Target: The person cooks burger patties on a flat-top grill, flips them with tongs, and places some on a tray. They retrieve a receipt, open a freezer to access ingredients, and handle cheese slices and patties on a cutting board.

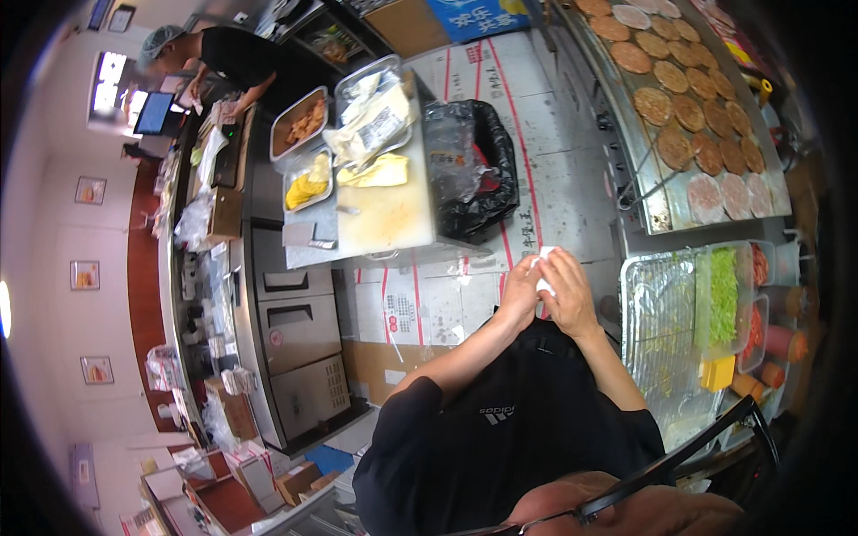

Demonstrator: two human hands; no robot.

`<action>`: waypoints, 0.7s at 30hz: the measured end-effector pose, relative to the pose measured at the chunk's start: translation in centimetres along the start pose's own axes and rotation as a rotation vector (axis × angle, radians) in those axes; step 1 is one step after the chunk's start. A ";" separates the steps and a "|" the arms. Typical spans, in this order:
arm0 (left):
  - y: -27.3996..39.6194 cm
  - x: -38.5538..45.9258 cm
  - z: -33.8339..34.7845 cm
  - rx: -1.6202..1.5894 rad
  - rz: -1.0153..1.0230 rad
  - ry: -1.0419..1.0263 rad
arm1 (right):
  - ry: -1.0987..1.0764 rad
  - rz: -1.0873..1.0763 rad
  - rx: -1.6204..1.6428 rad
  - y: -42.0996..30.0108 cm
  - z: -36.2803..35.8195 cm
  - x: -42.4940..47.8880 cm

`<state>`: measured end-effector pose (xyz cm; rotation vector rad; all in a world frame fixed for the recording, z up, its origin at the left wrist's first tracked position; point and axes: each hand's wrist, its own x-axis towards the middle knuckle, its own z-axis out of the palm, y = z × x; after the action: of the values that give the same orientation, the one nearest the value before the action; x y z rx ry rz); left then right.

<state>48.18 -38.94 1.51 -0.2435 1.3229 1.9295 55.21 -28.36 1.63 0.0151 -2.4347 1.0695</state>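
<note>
Both hands meet in front of my chest around a crumpled white tissue or paper (546, 285). My left hand (520, 287) presses it from one side and my right hand (566, 288) covers it from the other, fingers bent over it. To the right, round meat patties (672, 77) lie in rows on a flat griddle (660, 208); most look browned and several are pale pink. Below the griddle are a foil-lined tray with a wire rack (660, 321), a tub of shredded lettuce (724, 301) and sliced yellow cheese (717, 374).
A worktable holds a white cutting board (385, 218), a broad-bladed scraper or cleaver (305, 236) and food trays. Beside it stands a bin with a black liner (496, 201). A co-worker (234, 60) in a hairnet leans over the far counter. Sauce bottles (784, 343) stand at right.
</note>
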 end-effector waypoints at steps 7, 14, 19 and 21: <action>2.0 1.0 -8.4 0.269 0.403 0.279 | -0.173 0.093 0.299 -2.5 5.6 3.8; 11.6 3.9 -14.5 0.392 0.388 0.279 | -0.387 0.654 0.796 -0.8 15.3 10.8; 15.0 6.3 -21.3 0.370 0.448 0.309 | -0.302 0.589 0.657 -2.8 22.0 14.1; 15.2 7.2 -23.4 0.212 0.382 0.291 | -0.221 0.723 0.714 -2.0 23.0 15.2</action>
<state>26.87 -58.09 -1.93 -0.1799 1.8651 2.0976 32.44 -43.09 -3.79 -0.5733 -2.1221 2.3092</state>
